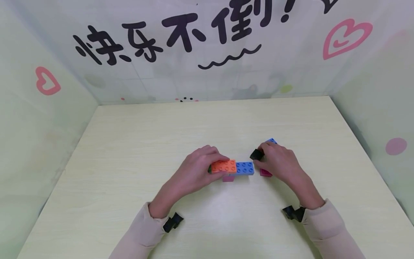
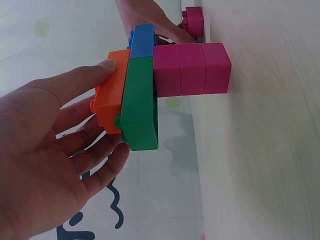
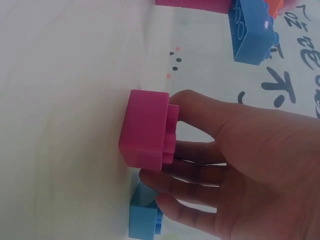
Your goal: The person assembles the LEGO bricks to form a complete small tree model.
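My left hand [image 1: 197, 165] pinches an orange brick [image 1: 224, 166] between thumb and fingers. That brick sits on top of a green brick [image 2: 138, 105] and a blue brick [image 1: 245, 168], which rest on a column of magenta bricks [image 2: 192, 69] standing on the table. To the right, the thumb and index finger of my right hand [image 1: 279, 162] pinch a small black block [image 1: 257, 154], hidden in the right wrist view. Close by that hand, a magenta brick [image 3: 145, 131] stands on the table, with a light blue brick [image 3: 143, 212] behind its fingers.
A pale wooden table [image 1: 129, 144] stretches around the bricks. White printed sheets with black lettering [image 1: 184, 32] and pink hearts [image 1: 347, 39] rise behind it and on both sides. A black device [image 1: 294, 213] is strapped at the right cuff, another device [image 1: 173, 222] at the left.
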Action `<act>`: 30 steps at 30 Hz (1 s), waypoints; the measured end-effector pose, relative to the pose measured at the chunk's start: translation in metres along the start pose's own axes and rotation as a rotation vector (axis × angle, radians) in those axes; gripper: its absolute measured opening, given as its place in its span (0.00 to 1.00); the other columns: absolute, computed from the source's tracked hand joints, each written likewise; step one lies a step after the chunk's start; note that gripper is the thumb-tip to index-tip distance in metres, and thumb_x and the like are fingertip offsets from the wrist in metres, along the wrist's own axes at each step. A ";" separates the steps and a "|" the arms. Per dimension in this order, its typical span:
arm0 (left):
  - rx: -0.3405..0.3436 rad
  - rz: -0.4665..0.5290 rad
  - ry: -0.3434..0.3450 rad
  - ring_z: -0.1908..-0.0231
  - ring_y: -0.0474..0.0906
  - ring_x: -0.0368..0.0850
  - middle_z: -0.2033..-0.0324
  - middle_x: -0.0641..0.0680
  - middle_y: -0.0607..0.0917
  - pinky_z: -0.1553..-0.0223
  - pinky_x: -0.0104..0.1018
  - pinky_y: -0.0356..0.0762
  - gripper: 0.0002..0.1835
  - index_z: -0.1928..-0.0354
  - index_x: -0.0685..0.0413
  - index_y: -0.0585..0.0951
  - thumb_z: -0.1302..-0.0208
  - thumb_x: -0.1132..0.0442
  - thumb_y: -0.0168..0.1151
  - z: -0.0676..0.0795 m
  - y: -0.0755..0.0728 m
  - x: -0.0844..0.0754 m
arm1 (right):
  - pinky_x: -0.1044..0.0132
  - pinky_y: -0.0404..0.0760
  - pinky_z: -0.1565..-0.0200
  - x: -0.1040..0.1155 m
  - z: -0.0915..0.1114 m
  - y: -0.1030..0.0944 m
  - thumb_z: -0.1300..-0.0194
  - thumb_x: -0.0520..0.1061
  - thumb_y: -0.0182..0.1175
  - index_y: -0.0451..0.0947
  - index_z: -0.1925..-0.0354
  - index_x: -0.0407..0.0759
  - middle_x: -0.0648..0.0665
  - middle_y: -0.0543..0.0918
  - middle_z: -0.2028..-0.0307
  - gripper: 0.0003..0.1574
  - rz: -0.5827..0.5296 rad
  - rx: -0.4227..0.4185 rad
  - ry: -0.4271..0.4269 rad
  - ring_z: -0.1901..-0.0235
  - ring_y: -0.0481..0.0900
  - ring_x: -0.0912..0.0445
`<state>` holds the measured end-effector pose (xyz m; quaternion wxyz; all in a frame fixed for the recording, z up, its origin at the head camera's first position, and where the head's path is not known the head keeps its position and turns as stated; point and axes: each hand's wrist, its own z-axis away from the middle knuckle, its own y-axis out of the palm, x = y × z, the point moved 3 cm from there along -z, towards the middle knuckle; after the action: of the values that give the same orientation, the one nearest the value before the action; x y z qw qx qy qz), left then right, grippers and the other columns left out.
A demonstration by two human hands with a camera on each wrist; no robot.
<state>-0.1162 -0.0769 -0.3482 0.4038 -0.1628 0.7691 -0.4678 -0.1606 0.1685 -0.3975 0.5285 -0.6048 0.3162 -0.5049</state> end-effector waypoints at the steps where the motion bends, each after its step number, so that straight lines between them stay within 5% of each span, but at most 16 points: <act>1: 0.001 -0.003 0.001 0.64 0.69 0.34 0.65 0.41 0.78 0.65 0.27 0.71 0.20 0.51 0.50 0.86 0.47 0.56 0.77 0.000 0.000 0.000 | 0.46 0.80 0.63 0.000 0.000 0.000 0.42 0.52 0.70 0.78 0.49 0.33 0.35 0.81 0.52 0.30 -0.003 -0.001 0.001 0.59 0.80 0.43; 12: 0.007 -0.002 -0.003 0.64 0.69 0.34 0.65 0.41 0.78 0.65 0.27 0.71 0.20 0.51 0.49 0.86 0.47 0.56 0.77 -0.001 0.000 0.000 | 0.61 0.74 0.75 0.007 0.005 -0.021 0.44 0.51 0.72 0.81 0.52 0.40 0.46 0.83 0.63 0.25 -0.154 -0.085 -0.065 0.70 0.77 0.54; 18: 0.010 -0.009 -0.002 0.64 0.69 0.34 0.65 0.41 0.78 0.65 0.28 0.71 0.20 0.51 0.49 0.86 0.47 0.56 0.77 -0.001 0.000 0.000 | 0.62 0.75 0.71 0.016 0.014 -0.040 0.44 0.51 0.73 0.80 0.51 0.49 0.55 0.82 0.61 0.22 -0.337 -0.155 -0.218 0.67 0.78 0.55; 24: -0.003 0.000 0.011 0.64 0.69 0.35 0.65 0.41 0.78 0.65 0.28 0.71 0.19 0.52 0.50 0.86 0.47 0.56 0.77 0.000 0.000 0.000 | 0.64 0.78 0.67 0.026 0.023 -0.047 0.42 0.49 0.72 0.80 0.50 0.56 0.61 0.80 0.59 0.21 -0.509 -0.089 -0.426 0.63 0.76 0.58; 30: -0.009 0.009 0.012 0.65 0.69 0.35 0.66 0.40 0.77 0.66 0.28 0.70 0.19 0.53 0.49 0.86 0.47 0.56 0.77 0.000 0.000 0.001 | 0.65 0.80 0.70 0.029 0.025 -0.045 0.42 0.49 0.72 0.80 0.51 0.57 0.60 0.79 0.59 0.20 -0.525 -0.030 -0.464 0.61 0.75 0.60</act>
<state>-0.1164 -0.0778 -0.3485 0.4007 -0.1580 0.7743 -0.4636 -0.1357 0.1603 -0.3444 0.4294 -0.7720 0.0288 -0.4679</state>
